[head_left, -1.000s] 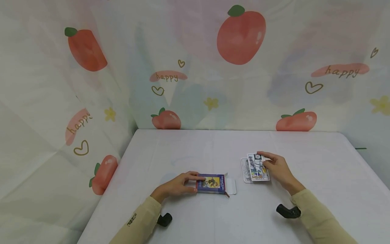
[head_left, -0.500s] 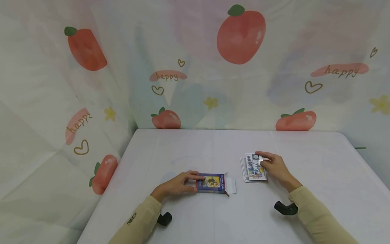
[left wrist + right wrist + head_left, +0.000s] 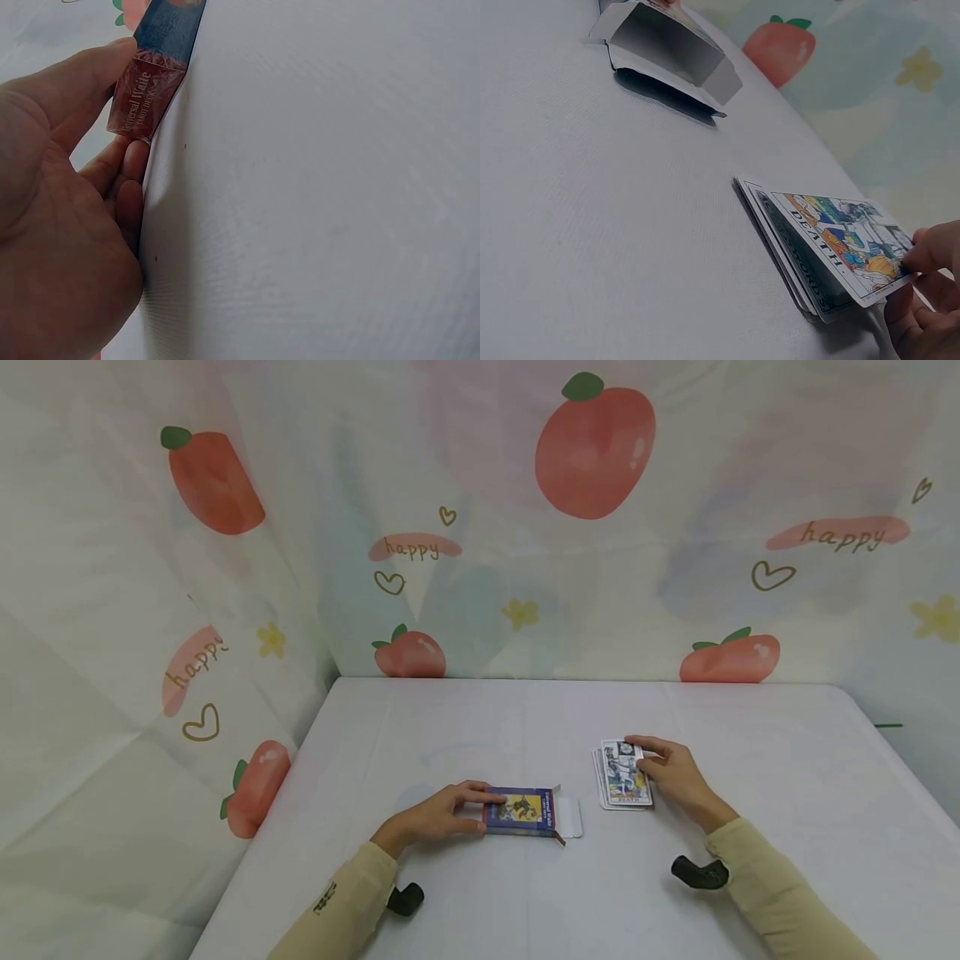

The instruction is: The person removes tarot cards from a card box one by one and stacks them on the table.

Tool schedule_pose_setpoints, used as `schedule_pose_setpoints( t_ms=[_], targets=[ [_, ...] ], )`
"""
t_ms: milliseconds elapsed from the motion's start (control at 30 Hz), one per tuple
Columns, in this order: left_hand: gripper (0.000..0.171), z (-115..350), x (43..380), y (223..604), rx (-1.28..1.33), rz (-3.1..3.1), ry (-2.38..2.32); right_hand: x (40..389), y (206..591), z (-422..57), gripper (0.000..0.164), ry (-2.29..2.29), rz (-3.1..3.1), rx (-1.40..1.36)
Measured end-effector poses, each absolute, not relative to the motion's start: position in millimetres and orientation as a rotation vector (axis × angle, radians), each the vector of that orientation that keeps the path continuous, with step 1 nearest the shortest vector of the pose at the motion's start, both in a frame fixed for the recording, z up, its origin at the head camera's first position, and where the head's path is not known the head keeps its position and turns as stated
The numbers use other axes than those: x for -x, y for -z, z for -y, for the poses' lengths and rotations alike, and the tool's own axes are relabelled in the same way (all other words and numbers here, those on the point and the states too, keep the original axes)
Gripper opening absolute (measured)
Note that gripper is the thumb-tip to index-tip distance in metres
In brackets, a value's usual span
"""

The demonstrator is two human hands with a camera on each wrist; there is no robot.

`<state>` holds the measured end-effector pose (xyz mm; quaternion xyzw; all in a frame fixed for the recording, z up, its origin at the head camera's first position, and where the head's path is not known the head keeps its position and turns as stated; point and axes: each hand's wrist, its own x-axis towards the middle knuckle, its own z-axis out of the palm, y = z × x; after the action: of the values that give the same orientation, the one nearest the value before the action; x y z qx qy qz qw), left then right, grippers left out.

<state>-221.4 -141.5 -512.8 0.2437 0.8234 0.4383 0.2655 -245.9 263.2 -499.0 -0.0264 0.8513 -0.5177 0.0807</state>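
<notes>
My left hand (image 3: 442,812) holds the left end of a blue tarot card box (image 3: 522,811), one finger lying across its printed face and the thumb at its near edge. In the left wrist view the red end panel (image 3: 144,97) reads "Universal Waite Tarot Deck". The box's right end gapes, flap folded out, and its inside (image 3: 667,43) shows bare in the right wrist view. My right hand (image 3: 675,777) pinches the right edge of a tarot card (image 3: 626,774) marked "DEATH". That card sits tilted over a small stack of tarot cards (image 3: 776,251), its right side raised.
A white cloth covers the table (image 3: 487,735). Behind and to the left hangs a curtain (image 3: 480,468) printed with fruit, hearts and "happy". Black wrist devices (image 3: 701,872) sit under both sleeves.
The right hand has slid a little to the left with the Death card, which now overlaps the stack more squarely. The left hand and the box stay in place.
</notes>
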Motion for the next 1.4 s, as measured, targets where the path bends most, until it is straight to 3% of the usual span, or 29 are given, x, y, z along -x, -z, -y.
schedule_pose_setpoints(
  t_ms=[1400],
  targets=[
    [0.049,142.4,220.7,513.2,-0.677,-2.217,-1.196,242.4,513.5,-250.0,0.038,1.157,-3.012,0.251]
  ],
)
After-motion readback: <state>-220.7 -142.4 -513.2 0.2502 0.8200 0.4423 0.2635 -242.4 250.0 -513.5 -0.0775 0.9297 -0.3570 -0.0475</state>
